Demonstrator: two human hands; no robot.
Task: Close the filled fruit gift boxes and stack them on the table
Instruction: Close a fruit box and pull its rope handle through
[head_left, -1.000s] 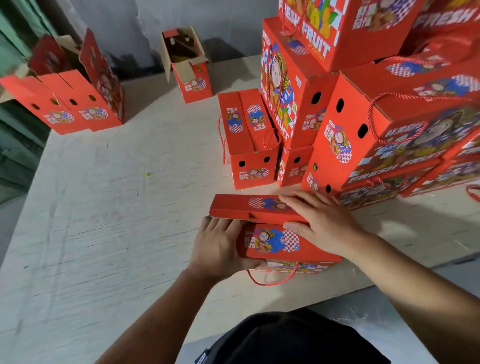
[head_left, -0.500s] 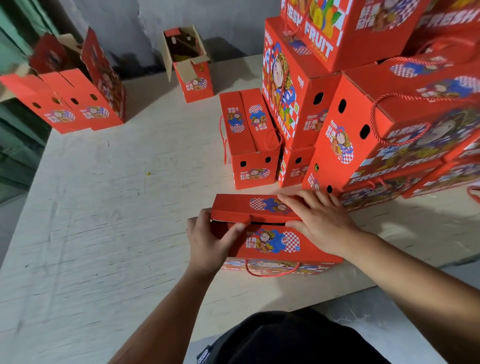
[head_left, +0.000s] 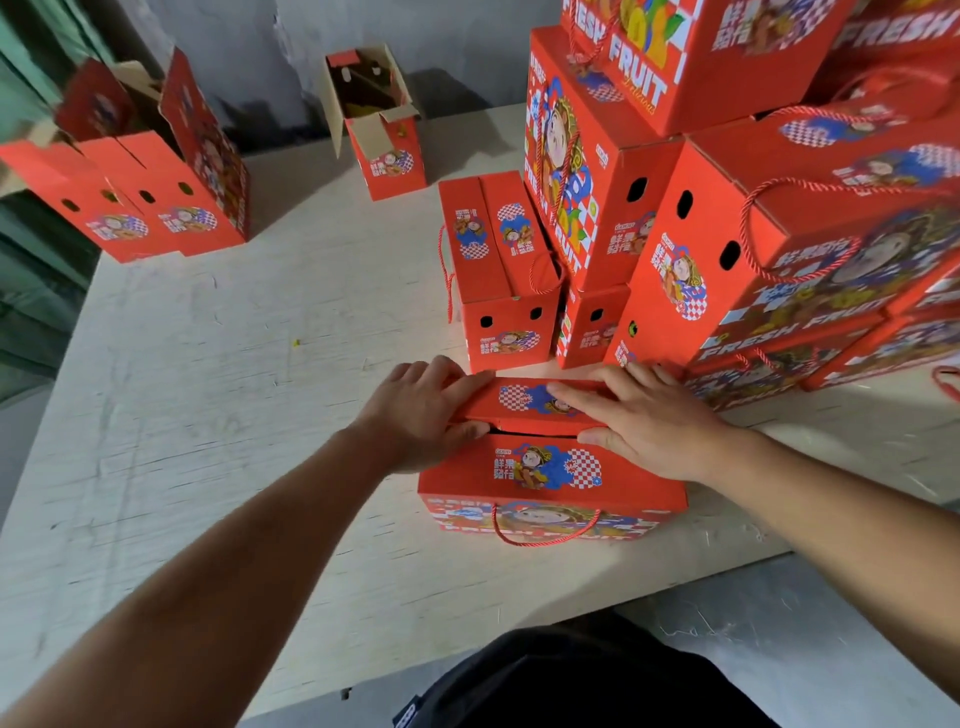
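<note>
1. The red printed cardboard gift box (head_left: 550, 483) lies near the pale wooden table (head_left: 234, 415)'s near edge, long axis left-right.
2. The left hand (head_left: 421, 415) grips the far top flap (head_left: 524, 408)'s left end; the right hand (head_left: 649, 421) presses it flat-fingered.
3. A dark gap remains before the near flap.
4. The stack of closed red boxes (head_left: 753, 234) crowds far-right; open room lies left.
</note>
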